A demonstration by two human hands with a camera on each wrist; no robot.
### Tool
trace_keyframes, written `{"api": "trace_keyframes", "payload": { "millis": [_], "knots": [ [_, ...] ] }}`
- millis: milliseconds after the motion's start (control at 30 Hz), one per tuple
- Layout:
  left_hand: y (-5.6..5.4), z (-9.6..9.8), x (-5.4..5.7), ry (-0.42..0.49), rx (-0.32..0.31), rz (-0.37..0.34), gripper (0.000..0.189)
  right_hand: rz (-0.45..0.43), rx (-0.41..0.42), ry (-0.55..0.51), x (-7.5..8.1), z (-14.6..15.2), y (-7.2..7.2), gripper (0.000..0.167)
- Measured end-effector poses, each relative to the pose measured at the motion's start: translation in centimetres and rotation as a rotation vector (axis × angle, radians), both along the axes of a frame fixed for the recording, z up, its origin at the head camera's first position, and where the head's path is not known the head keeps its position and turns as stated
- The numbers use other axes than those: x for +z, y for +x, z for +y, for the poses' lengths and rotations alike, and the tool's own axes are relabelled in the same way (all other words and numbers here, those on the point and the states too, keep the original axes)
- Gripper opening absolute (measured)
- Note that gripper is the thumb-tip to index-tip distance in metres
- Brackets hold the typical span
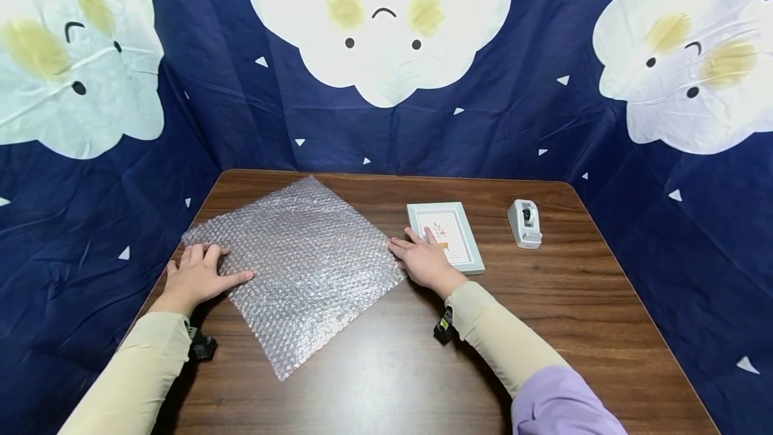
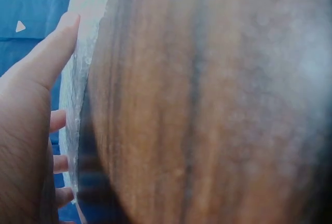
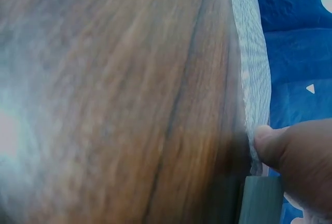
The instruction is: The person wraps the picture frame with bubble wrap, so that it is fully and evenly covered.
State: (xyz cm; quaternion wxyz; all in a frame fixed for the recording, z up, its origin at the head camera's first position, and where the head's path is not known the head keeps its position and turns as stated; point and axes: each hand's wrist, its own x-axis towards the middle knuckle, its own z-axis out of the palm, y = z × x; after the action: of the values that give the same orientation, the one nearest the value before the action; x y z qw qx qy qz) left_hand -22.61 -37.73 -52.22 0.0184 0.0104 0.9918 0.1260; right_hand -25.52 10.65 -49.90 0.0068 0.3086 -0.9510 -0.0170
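A sheet of clear bubble wrap (image 1: 302, 260) lies flat on the wooden table, turned so that its corners point to the edges. On its left corner rests my left hand (image 1: 196, 275), fingers spread and the thumb out over the sheet. My right hand (image 1: 425, 264) touches the right corner with its fingers extended, some reaching over the near left part of a picture frame (image 1: 465, 237). That frame has a pale blue border and a plant drawing. In the right wrist view the thumb (image 3: 267, 138) meets the edge of the wrap, beside the frame's border (image 3: 262, 198).
A white tape dispenser (image 1: 525, 223) stands at the right back of the brown table (image 1: 374, 368). Dark blue cloth (image 1: 386, 139) with white clouds hangs behind and along both sides.
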Motion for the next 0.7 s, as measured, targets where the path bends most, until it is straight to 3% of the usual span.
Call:
{"api": "trace_keyframes", "payload": {
  "millis": [367,700],
  "knots": [
    [-0.2,0.0,-0.3,0.004,0.0,-0.022,0.105,0.011,-0.063,0.066,0.1,-0.5,-0.2,0.05],
    [0.0,0.3,0.7,-0.006,-0.026,-0.051,0.103,0.007,-0.055,0.034,0.2,-0.7,-0.2,0.048]
  ]
}}
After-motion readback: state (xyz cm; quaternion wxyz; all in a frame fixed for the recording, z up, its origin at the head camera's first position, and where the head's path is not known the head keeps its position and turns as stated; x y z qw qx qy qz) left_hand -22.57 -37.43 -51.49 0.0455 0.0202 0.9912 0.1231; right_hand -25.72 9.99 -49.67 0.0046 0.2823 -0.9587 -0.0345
